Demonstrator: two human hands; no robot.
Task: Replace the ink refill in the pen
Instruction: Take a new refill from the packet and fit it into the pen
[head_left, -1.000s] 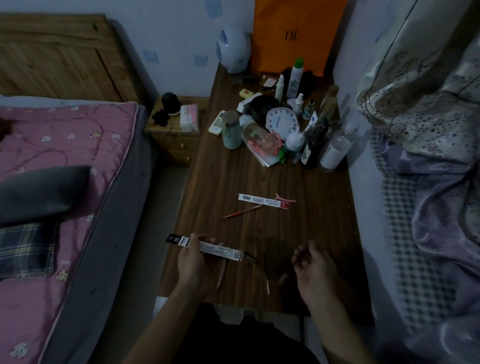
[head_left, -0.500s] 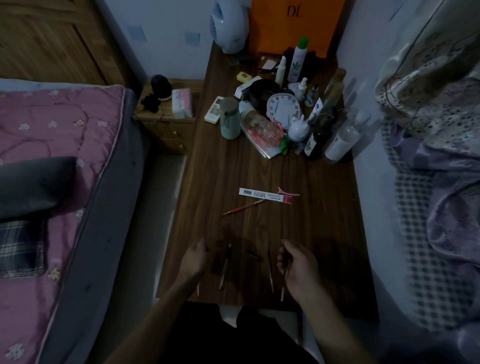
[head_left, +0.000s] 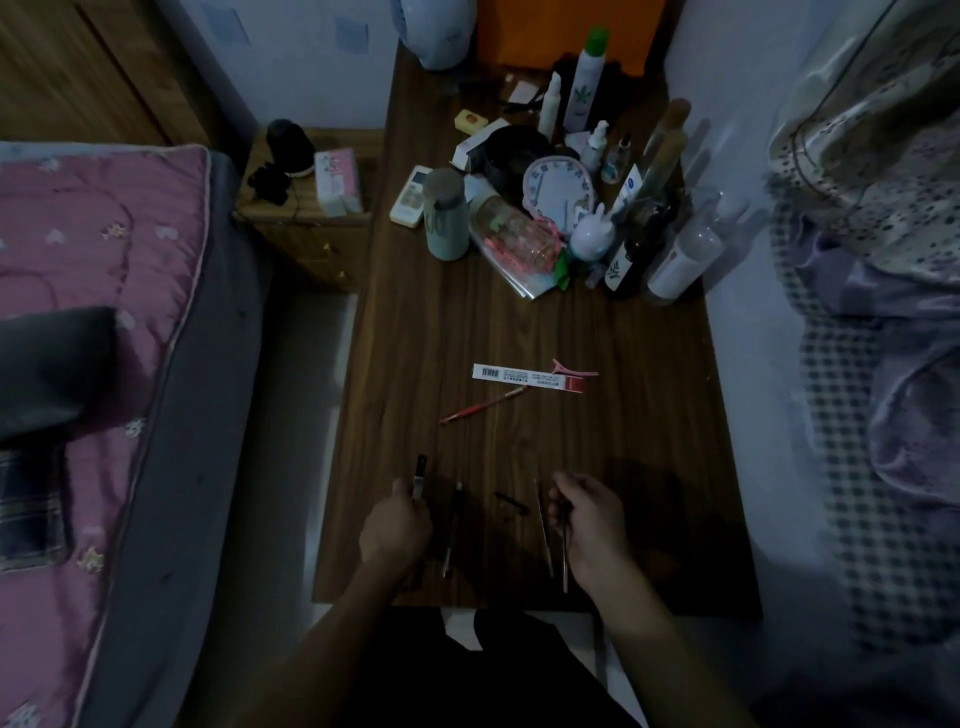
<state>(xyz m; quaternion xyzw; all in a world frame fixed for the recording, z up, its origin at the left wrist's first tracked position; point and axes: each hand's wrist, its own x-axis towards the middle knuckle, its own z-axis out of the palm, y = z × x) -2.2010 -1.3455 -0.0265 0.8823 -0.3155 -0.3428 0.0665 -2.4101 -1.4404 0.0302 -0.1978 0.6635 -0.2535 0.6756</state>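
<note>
Fingers (head_left: 401, 488) of your left hand (head_left: 396, 527) are curled round a slim refill packet (head_left: 420, 470), whose dark end pokes out past the knuckles, pointing away from you. Your right hand (head_left: 589, 525) is half closed. Its fingers (head_left: 574, 486) seem to pinch a thin ink refill (head_left: 565, 564) that runs back along the palm toward the near edge of the surface (head_left: 519, 322), though the dim light leaves that grip uncertain.

Between the two hands lies the pen barrel (head_left: 451, 535). It sits just beside your left hand and well apart from the right. Its long axis runs near to far, the far end tipped slightly to the right. A second thin rod (head_left: 543, 525) lies loose just left of your right hand, almost parallel to the barrel. A small dark pen part (head_left: 511, 503) rests between the rod and the barrel.

The coming move likely turns on that spacing. The barrel is closer to your left hand, which is busy with the packet, while the refill sits on the right. Both already share the same near-to-far line, so the refill would probably need a sideways carry leftward more than a turn.

Farther up the surface lie a red pen (head_left: 483, 408) and a white barcoded packet (head_left: 527, 376), untouched.
</note>
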